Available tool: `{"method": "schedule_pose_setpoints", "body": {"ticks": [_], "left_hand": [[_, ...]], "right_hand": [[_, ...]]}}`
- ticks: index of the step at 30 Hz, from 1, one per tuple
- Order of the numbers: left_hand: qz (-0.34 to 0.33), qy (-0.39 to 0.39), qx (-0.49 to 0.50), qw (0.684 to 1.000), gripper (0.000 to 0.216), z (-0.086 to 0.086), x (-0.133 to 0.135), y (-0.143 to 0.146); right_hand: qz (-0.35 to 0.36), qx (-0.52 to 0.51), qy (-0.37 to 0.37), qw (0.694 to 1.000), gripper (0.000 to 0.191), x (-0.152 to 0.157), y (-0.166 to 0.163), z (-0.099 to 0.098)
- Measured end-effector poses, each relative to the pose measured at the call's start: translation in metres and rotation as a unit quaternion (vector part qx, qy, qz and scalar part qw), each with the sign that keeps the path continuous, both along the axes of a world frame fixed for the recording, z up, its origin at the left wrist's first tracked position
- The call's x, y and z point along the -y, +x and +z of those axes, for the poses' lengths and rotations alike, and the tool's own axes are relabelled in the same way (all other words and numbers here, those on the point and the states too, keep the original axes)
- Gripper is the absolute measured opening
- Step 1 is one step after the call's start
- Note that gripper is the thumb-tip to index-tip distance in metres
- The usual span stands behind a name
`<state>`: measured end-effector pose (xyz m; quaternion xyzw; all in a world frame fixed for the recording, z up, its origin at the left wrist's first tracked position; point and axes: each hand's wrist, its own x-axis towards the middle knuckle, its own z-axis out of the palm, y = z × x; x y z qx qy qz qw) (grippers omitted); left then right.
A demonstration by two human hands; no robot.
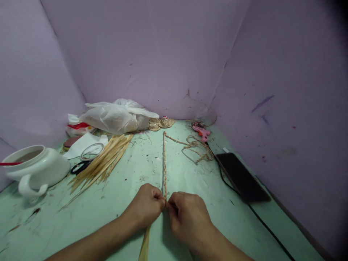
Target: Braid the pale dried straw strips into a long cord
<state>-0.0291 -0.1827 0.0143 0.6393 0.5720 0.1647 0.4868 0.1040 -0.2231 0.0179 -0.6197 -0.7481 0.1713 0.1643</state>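
A thin braid of straw-coloured fibre (164, 163) runs straight up the middle of the table, from a bend near the back down to my hands. My left hand (149, 204) is closed in a pinch on the braid's near end from the left side. From the right, my right hand (189, 215) pinches the same end, fingers curled and almost touching the left ones. A flat pale fibre strip (145, 244) hangs down below my left hand toward the front. The finished braid continues at the back right in a loose tangled coil (199, 148).
At left stand a white pot (46, 166), black-handled scissors (80, 167) and a bundle of dry strips (106, 161). A white plastic bag (116, 116) lies behind. To the right are a pink glue gun (201, 132), a dark phone (241, 177) and a black cable (269, 230).
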Motion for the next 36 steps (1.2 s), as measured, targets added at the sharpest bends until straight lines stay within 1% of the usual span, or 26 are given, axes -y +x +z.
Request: {"method": "schedule_pose_setpoints", "body": {"ticks": [2, 4, 7, 9, 11, 12, 14, 15, 16, 17, 18, 19, 20, 21, 22, 23, 24, 25, 26, 28, 30, 32, 34, 36], "left_hand": [[0.005, -0.005, -0.002, 1.0, 0.011, 0.0, 0.001, 0.0], [0.017, -0.031, 0.014, 0.999, 0.01, 0.001, 0.002, 0.001], [0.058, -0.102, 0.072, 0.991, 0.011, 0.003, 0.003, 0.003], [0.069, -0.135, 0.099, 0.984, 0.014, 0.005, 0.004, 0.003], [0.049, -0.119, 0.105, 0.986, 0.014, 0.006, 0.004, 0.001], [0.033, -0.101, 0.104, 0.989, 0.012, 0.007, 0.004, 0.0], [0.007, -0.072, 0.106, 0.992, 0.01, 0.008, 0.003, -0.003], [-0.002, -0.066, 0.109, 0.992, 0.01, 0.008, 0.003, -0.004], [-0.013, -0.067, 0.113, 0.991, 0.011, 0.008, 0.002, -0.005], [-0.022, -0.067, 0.115, 0.991, 0.013, 0.008, 0.002, -0.006], [-0.03, -0.065, 0.114, 0.991, 0.015, 0.009, 0.001, -0.007], [-0.038, -0.058, 0.11, 0.991, 0.016, 0.009, 0.001, -0.007], [-0.046, -0.048, 0.106, 0.992, 0.017, 0.009, 0.002, -0.008], [-0.054, -0.037, 0.1, 0.993, 0.017, 0.009, 0.002, -0.009], [-0.059, -0.024, 0.093, 0.994, 0.017, 0.009, 0.002, -0.01], [-0.064, -0.014, 0.085, 0.994, 0.017, 0.009, 0.003, -0.01], [-0.071, -0.009, 0.079, 0.994, 0.016, 0.009, 0.003, -0.011], [-0.079, -0.004, 0.074, 0.994, 0.017, 0.009, 0.003, -0.011], [-0.088, 0.001, 0.066, 0.994, 0.018, 0.009, 0.003, -0.011], [-0.101, 0.015, 0.043, 0.994, 0.021, 0.009, 0.002, -0.011], [-0.097, 0.027, -0.001, 0.995, 0.021, 0.008, 0.001, -0.01], [-0.09, 0.034, -0.057, 0.994, 0.019, 0.009, 0.001, -0.01], [-0.095, 0.056, -0.123, 0.986, 0.019, 0.013, 0.004, -0.01], [-0.102, 0.096, -0.195, 0.971, 0.02, 0.02, 0.009, -0.011]], "right_hand": [[0.018, -0.016, -0.016, 1.0, 0.023, 0.003, -0.001, 0.002], [0.062, -0.033, -0.02, 0.997, 0.022, 0.006, -0.003, 0.002], [0.156, -0.002, 0.018, 0.988, 0.015, 0.01, -0.006, -0.004], [0.21, 0.041, 0.05, 0.975, 0.018, 0.011, -0.008, -0.009], [0.241, 0.055, 0.068, 0.967, 0.019, 0.012, -0.007, -0.011], [0.244, 0.038, 0.069, 0.966, 0.017, 0.012, -0.006, -0.009], [0.219, -0.043, 0.04, 0.974, 0.016, 0.01, -0.001, -0.004], [0.181, -0.103, 0.02, 0.978, 0.023, 0.008, 0.001, 0.0], [0.123, -0.168, 0.001, 0.978, 0.029, 0.004, 0.004, 0.005], [0.056, -0.235, -0.02, 0.97, 0.032, 0.0, 0.006, 0.009], [-0.009, -0.306, -0.045, 0.951, 0.031, -0.004, 0.007, 0.012], [-0.057, -0.382, -0.085, 0.918, 0.028, -0.009, 0.008, 0.015], [-0.08, -0.456, -0.147, 0.874, 0.025, -0.012, 0.008, 0.016], [-0.078, -0.519, -0.225, 0.821, 0.023, -0.015, 0.008, 0.017], [-0.058, -0.56, -0.306, 0.768, 0.022, -0.017, 0.007, 0.016], [-0.039, -0.575, -0.368, 0.73, 0.021, -0.018, 0.005, 0.015], [-0.027, -0.569, -0.403, 0.716, 0.019, -0.018, 0.004, 0.013], [-0.023, -0.551, -0.411, 0.726, 0.016, -0.018, 0.003, 0.011], [-0.028, -0.527, -0.397, 0.751, 0.015, -0.018, 0.002, 0.008], [-0.044, -0.479, -0.338, 0.809, 0.018, -0.018, 0.001, 0.002], [-0.052, -0.443, -0.286, 0.848, 0.019, -0.02, 0.0, -0.005], [-0.053, -0.42, -0.254, 0.87, 0.014, -0.022, 0.0, -0.01], [-0.057, -0.409, -0.241, 0.878, 0.01, -0.023, -0.001, -0.015], [-0.062, -0.403, -0.234, 0.883, 0.008, -0.023, -0.003, -0.018]]}}
